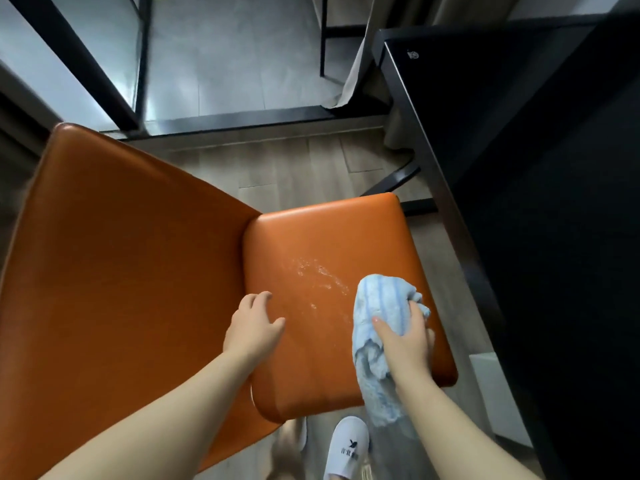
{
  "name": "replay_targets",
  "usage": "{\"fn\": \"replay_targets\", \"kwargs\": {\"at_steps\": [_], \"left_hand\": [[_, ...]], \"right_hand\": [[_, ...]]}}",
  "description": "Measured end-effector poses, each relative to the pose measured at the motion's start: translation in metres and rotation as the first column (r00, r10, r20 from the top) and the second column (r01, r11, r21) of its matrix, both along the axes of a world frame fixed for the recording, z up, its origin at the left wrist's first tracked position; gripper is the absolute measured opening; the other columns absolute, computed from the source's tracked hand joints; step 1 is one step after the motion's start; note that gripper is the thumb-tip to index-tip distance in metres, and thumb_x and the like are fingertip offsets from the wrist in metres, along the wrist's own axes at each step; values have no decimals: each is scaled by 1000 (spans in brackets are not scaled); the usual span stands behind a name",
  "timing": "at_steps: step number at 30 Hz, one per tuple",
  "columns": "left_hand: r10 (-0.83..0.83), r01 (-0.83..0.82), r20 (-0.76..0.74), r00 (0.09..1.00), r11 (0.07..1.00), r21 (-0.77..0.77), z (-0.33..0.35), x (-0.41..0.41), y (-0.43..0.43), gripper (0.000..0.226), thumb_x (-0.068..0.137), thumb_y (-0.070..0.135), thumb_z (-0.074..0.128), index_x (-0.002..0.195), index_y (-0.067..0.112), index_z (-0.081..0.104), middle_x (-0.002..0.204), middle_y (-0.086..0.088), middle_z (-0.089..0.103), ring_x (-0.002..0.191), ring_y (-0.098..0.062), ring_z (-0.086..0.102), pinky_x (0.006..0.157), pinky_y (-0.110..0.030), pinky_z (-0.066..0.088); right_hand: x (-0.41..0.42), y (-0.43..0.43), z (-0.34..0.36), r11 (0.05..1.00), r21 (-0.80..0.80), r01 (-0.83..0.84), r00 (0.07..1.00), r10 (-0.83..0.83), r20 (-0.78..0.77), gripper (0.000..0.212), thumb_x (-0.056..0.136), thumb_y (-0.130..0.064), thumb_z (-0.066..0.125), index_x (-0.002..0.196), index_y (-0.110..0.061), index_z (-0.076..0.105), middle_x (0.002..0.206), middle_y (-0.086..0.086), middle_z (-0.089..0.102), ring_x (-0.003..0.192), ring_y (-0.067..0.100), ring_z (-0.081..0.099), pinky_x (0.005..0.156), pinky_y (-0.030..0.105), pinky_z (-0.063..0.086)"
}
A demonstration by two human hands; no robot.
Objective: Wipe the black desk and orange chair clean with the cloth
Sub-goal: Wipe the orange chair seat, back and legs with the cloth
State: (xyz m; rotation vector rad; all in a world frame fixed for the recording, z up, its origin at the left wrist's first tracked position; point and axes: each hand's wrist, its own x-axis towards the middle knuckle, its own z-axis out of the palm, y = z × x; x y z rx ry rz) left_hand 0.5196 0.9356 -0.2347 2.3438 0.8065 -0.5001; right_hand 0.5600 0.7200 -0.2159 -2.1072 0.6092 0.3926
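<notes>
The orange chair (322, 244) fills the middle of the view, its backrest to the left and its seat to the right. A wet streak (322, 275) glistens on the seat. My right hand (407, 336) grips a bunched light-blue cloth (379, 306) and holds it against the seat's right side; the cloth's tail hangs past the front edge. My left hand (254, 322) rests on the seat near the backrest with relaxed, spread fingers. The black desk (519, 140) stands at the right, its edge close beside the chair.
A glass door with a black frame (104, 81) and its floor track lie beyond the chair. A beige curtain (353, 74) hangs by the desk's far corner. My feet in white slippers (348, 448) stand on the wood floor below the seat.
</notes>
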Motion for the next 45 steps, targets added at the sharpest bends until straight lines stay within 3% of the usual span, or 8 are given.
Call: {"fn": "replay_targets", "kwargs": {"at_steps": [15, 20, 23, 27, 31, 35, 41, 45], "left_hand": [[-28, 40, -154, 988, 996, 74, -104, 112, 61, 87, 85, 42, 62, 150, 18, 10, 159, -5, 3, 145, -23, 10, 113, -41, 24], [35, -28, -209, 977, 999, 38, -127, 135, 62, 86, 85, 45, 60, 149, 12, 13, 158, -9, 8, 144, -25, 13, 113, -39, 23], [27, -8, -249, 968, 997, 77, -130, 140, 53, 86, 84, 51, 56, 148, 12, 16, 157, -11, 6, 144, -28, 13, 111, -39, 27], [-33, 58, -284, 958, 995, 80, -126, 138, 58, 87, 83, 55, 53, 149, 15, 15, 158, -8, 5, 141, -27, 23, 106, -37, 35], [-133, 168, -296, 946, 981, 94, -122, 135, 73, 79, 83, 59, 47, 148, 23, 21, 156, -3, 13, 126, -27, 46, 97, -34, 43], [-176, 220, -309, 935, 969, 115, -126, 134, 78, 77, 84, 62, 45, 148, 25, 21, 154, -2, 15, 119, -25, 52, 95, -32, 44], [-162, 209, -253, 954, 963, 171, -127, 122, 70, 76, 87, 57, 44, 149, 25, 13, 157, -1, 8, 125, -25, 45, 105, -32, 36], [-146, 167, -121, 982, 967, 192, -131, 102, 67, 76, 92, 51, 41, 150, 21, 5, 159, 1, -2, 139, -18, 30, 116, -31, 16]], "right_hand": [[208, 31, -86, 887, -448, 116, 970, -5, 242, 56, 93, -24, 51, 146, -22, 31, 149, 15, 29, 135, 35, 27, 109, 52, 22], [258, 53, -119, 905, -415, 96, 988, -35, 153, 17, 96, -26, 44, 107, -38, 42, 109, -13, 39, 106, 8, 39, 99, 38, 28], [238, 83, -132, 749, -621, -230, 947, 320, 35, 31, 93, -23, 42, 120, -32, 53, 127, 3, 47, 106, 30, 39, 93, 45, 33], [197, 126, -128, 606, -433, -668, 618, 775, 131, 37, 83, -19, 48, 114, -31, 63, 118, -5, 58, 102, 30, 47, 84, 30, 30], [251, 104, -111, 788, -575, -219, 798, 484, 359, 43, 75, -22, 44, 114, -22, 64, 128, 10, 52, 104, 35, 46, 83, 34, 29], [295, 72, -110, 718, -656, -234, 965, 256, -63, 49, 84, -11, 49, 127, -32, 48, 147, 3, 26, 123, 38, 28, 99, 51, 35], [208, 127, -131, 484, -535, -693, 585, 811, -24, 37, 79, -11, 52, 110, -28, 62, 120, -1, 56, 105, 34, 46, 86, 38, 33], [230, 101, -119, 739, -544, -397, 743, 607, 283, 36, 73, -16, 52, 106, -14, 68, 110, 15, 60, 94, 39, 51, 78, 34, 30]]}}
